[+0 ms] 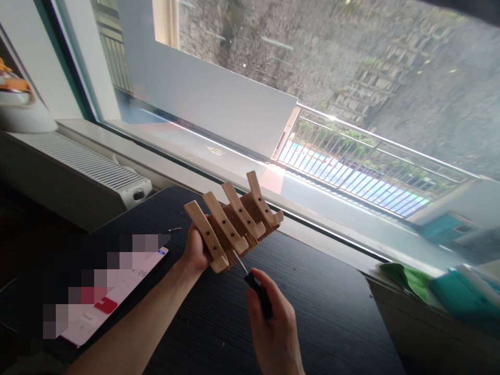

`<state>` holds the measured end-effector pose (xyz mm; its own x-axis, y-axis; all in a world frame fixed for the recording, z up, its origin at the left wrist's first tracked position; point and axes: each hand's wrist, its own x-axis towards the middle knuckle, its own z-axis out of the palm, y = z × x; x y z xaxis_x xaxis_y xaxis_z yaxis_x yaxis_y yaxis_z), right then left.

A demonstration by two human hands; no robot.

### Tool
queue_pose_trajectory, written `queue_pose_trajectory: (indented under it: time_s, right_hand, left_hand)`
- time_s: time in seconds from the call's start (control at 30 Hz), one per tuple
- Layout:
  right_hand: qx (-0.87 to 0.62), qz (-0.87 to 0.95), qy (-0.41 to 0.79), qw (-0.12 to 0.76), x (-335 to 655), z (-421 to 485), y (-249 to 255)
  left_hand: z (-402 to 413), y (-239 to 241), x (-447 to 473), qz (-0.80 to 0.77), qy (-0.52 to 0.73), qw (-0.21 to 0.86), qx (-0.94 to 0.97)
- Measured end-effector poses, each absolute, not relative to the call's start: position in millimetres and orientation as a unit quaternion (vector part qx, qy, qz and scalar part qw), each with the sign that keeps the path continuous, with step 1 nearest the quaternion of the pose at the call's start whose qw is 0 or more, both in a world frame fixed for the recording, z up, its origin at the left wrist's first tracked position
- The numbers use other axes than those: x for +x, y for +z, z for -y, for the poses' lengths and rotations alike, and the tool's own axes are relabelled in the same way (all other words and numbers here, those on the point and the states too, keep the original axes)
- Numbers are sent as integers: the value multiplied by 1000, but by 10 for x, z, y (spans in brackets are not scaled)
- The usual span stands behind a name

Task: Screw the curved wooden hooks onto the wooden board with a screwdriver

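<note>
A wooden hook rack [250, 211] is held up over the dark table, tilted upward to the right. Several pale wooden hooks cross its brown backing board, each with two dark screw heads showing. My left hand [196, 249] is closed around the rack's left end, its fingers mostly hidden behind the board. In my right hand [275, 317] is a screwdriver [258, 296], gripped by its black handle. Its metal shaft points up and left, with the tip at the lower edge of the rack between the two leftmost hooks. Whether the tip touches the board, I cannot tell.
The dark wood-grain table [324, 291] stands by a large window. A phone with a lit screen [128, 289], partly pixelated, lies left of my forearm; a small metal piece [174, 229] lies beyond it. A white radiator [78, 161] is at left. A green cloth [404, 280] lies right.
</note>
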<state>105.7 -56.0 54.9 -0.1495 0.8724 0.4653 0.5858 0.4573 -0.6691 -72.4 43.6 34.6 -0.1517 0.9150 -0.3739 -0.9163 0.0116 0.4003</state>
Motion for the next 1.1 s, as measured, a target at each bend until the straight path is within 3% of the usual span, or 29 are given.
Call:
queue_pose_trajectory:
  time_s: [0.27, 1.1]
  right_hand:
    - [-471, 802, 124, 345, 955, 515, 553]
    - [-480, 798, 150, 332, 888, 455, 464]
  left_hand:
    - [-502, 198, -659, -324, 769, 543, 97]
    - [-477, 188, -609, -379, 758, 494, 194]
